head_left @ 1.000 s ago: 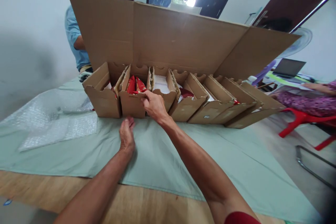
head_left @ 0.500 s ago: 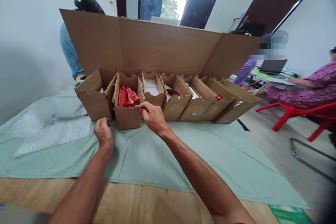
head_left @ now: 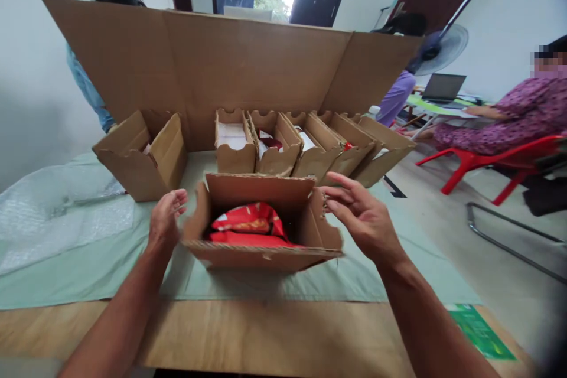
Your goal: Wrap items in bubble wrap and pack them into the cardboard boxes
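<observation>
Seven cardboard boxes (head_left: 261,257), two hands (head_left: 165,218).

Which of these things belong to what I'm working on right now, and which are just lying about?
In hand:
- small cardboard box, between left hand and right hand
- red packets inside it
- row of like boxes behind

Lying about:
- bubble wrap
- fan
- laptop
- red chair

Left grip (head_left: 165,220) open, right grip (head_left: 364,220) open
</observation>
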`<state>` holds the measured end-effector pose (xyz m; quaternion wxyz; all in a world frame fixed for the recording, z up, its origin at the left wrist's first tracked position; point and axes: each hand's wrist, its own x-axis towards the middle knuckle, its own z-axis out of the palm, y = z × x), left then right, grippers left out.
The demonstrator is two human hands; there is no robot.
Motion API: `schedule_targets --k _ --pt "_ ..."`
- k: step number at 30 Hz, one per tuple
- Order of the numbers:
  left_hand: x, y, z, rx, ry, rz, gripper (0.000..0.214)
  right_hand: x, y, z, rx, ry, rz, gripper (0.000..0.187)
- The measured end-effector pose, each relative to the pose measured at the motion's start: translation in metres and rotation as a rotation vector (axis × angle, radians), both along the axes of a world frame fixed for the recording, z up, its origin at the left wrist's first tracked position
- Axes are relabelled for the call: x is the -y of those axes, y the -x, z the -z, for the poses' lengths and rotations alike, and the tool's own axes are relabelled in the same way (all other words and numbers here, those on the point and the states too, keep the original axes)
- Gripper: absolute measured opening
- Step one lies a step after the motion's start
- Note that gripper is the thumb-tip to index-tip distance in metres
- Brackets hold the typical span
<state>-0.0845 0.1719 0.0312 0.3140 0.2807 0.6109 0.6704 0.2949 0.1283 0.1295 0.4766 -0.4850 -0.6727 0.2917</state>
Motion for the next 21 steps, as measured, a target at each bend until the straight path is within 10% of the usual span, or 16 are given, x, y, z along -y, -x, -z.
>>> schedule_targets --k 4,11,21 --pt "0.038 -0.011 -0.01 -0.005 0.046 0.198 0.046 0.026 -0.044 0.042 -0.077 0.226 -0.14 0.074" --pt "0.131 -0.044 0.013 -0.151 0.023 0.52 0.052 0.04 -0.031 0.089 0.156 0.247 -0.186 0.043" --pt "0.043 -0.07 0.005 -0.338 -0.05 0.518 0.048 -0.03 0.019 0.101 0.151 0.122 0.052 0.032"
